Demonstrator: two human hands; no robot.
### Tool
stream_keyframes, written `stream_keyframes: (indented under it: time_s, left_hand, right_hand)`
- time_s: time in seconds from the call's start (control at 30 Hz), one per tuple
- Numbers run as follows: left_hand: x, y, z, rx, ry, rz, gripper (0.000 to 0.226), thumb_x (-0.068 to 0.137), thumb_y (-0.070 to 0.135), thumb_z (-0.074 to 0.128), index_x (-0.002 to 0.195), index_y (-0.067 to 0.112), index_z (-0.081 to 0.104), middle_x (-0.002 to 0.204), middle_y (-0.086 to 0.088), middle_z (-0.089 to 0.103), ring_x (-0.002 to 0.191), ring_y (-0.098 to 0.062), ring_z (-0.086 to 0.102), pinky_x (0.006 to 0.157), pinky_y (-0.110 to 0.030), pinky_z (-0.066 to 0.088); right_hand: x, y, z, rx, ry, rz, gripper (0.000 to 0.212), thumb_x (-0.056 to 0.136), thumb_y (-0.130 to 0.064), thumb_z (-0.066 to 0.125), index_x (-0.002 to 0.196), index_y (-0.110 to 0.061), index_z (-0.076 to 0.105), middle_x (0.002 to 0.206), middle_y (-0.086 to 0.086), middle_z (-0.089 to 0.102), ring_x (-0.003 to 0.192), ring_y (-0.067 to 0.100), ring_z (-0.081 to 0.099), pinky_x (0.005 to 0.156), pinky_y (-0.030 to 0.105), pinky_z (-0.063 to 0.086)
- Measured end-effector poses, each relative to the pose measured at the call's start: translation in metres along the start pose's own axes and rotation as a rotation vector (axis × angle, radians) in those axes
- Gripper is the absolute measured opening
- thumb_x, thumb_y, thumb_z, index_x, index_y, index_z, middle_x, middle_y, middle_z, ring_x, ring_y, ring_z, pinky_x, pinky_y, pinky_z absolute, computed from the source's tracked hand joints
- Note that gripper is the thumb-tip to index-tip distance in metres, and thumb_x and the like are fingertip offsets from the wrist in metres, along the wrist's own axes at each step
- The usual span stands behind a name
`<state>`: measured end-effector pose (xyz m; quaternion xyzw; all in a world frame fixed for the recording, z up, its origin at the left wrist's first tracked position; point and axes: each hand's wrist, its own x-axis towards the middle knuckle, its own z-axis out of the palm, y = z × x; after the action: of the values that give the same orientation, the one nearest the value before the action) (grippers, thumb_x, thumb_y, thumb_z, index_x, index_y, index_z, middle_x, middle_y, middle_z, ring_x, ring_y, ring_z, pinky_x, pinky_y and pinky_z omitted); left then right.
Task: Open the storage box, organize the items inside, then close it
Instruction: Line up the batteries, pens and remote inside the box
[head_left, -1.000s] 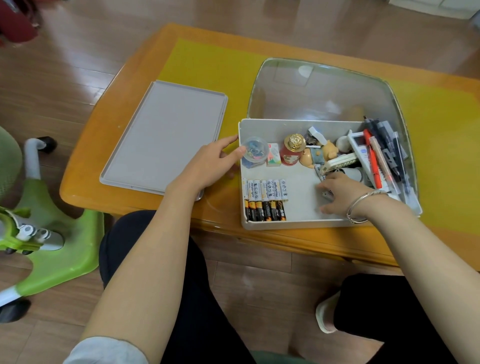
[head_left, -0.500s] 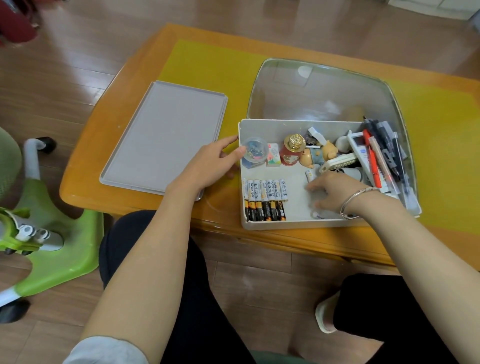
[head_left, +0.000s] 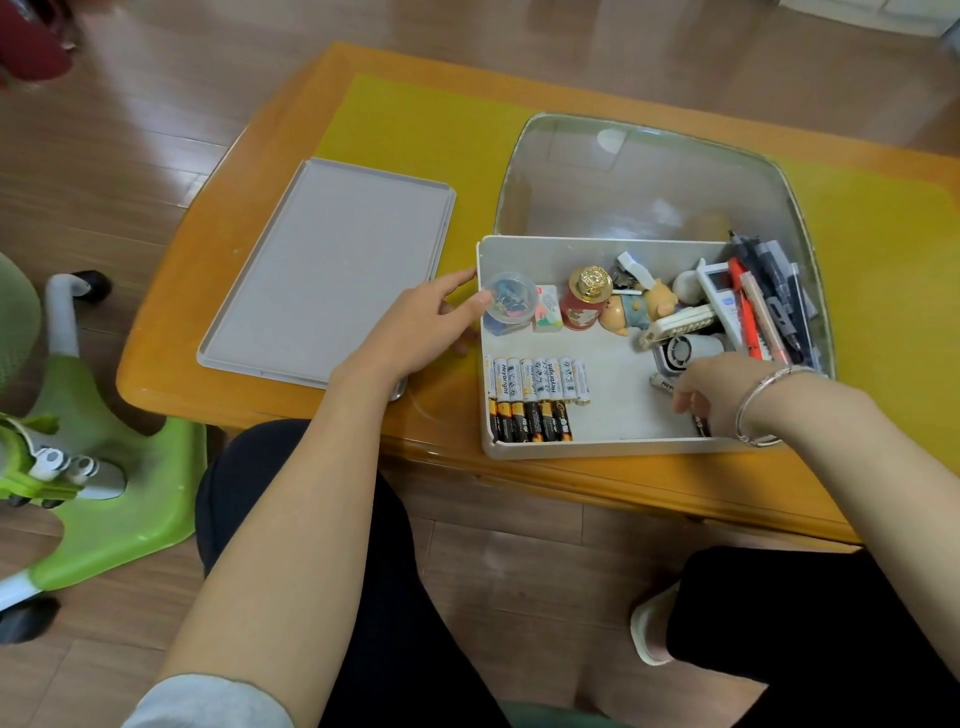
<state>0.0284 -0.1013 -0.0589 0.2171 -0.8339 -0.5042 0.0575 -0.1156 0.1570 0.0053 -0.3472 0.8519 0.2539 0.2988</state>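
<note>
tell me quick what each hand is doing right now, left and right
Left hand: open, fingers resting against the left wall of the storage box.
Right hand: fingers curled round loose batteries on the box floor.

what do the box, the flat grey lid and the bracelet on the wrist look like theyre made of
storage box: likely matte white plastic, with thin moulded walls and rounded corners.
grey lid: probably matte plastic too, an even grey with a raised moulded rim.
bracelet: looks like polished silver-toned metal, since it shows bright glints; the exact metal cannot be told.
</note>
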Motion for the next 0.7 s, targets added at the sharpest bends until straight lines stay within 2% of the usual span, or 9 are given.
stream_keyframes:
  time_s: [0.07,0.2,0.3,0.43,0.5,0.57,0.7]
  left_hand:
    - [0.0,0.0,0.0,0.009,0.002,0.004,0.054,0.095,0.051,0.046,0.145,0.033,0.038,0.086,0.017,0.068,0.071,0.002,0.067,0.071,-0.025,0.052]
    - [0.0,0.001,0.0,0.005,0.0,0.001,0.054,0.095,0.052,0.046,0.145,0.032,0.038,0.086,0.015,0.068,0.07,-0.001,0.068,0.073,-0.027,0.052]
    - [0.0,0.001,0.001,0.009,0.0,0.005,0.055,0.095,0.051,0.046,0.145,0.032,0.037,0.087,0.016,0.067,0.07,0.0,0.068,0.07,-0.025,0.052]
    - [0.0,0.001,0.001,0.017,0.003,0.002,0.055,0.095,0.052,0.045,0.145,0.033,0.037,0.089,0.017,0.066,0.072,0.002,0.067,0.067,-0.021,0.05]
    - [0.0,0.0,0.0,-0.002,0.002,0.001,0.055,0.095,0.052,0.046,0.145,0.033,0.038,0.088,0.016,0.068,0.071,0.001,0.068,0.069,-0.023,0.051]
    - [0.0,-0.001,-0.001,-0.019,0.003,-0.005,0.054,0.094,0.053,0.047,0.144,0.034,0.039,0.088,0.014,0.069,0.07,0.0,0.068,0.07,-0.025,0.052]
    - [0.0,-0.001,0.001,0.005,0.003,-0.005,0.055,0.094,0.055,0.046,0.144,0.034,0.039,0.09,0.015,0.067,0.07,0.001,0.067,0.064,-0.023,0.05]
  right_hand:
    - [-0.001,0.002,0.002,-0.02,-0.043,-0.002,0.048,0.087,0.002,0.048,0.129,-0.02,0.052,0.124,0.003,0.056,0.111,0.021,0.056,0.081,0.018,0.041]
    - [0.0,0.007,0.005,0.052,-0.075,-0.044,0.048,0.086,0.003,0.046,0.127,-0.019,0.054,0.119,0.0,0.059,0.108,0.018,0.057,0.089,0.022,0.047]
    - [0.004,0.01,0.006,0.171,-0.079,-0.075,0.041,0.085,0.0,0.053,0.117,-0.024,0.06,0.106,-0.005,0.061,0.096,0.014,0.059,0.082,0.021,0.048]
    - [0.013,0.003,0.008,0.256,0.006,-0.135,0.014,0.078,-0.022,0.073,0.092,-0.025,0.069,0.084,-0.013,0.064,0.079,0.006,0.059,0.067,0.014,0.044]
    - [0.017,-0.004,0.011,0.28,0.04,-0.163,0.005,0.077,-0.021,0.074,0.08,-0.024,0.071,0.077,-0.014,0.066,0.077,0.006,0.062,0.071,0.017,0.049]
    - [0.02,-0.011,0.011,0.258,0.051,-0.173,0.006,0.076,-0.02,0.073,0.072,-0.024,0.07,0.073,-0.013,0.067,0.075,0.007,0.064,0.072,0.02,0.052]
    - [0.022,-0.021,0.01,0.148,0.069,-0.183,0.004,0.079,-0.026,0.07,0.077,-0.022,0.07,0.079,-0.009,0.069,0.078,0.011,0.064,0.076,0.025,0.054]
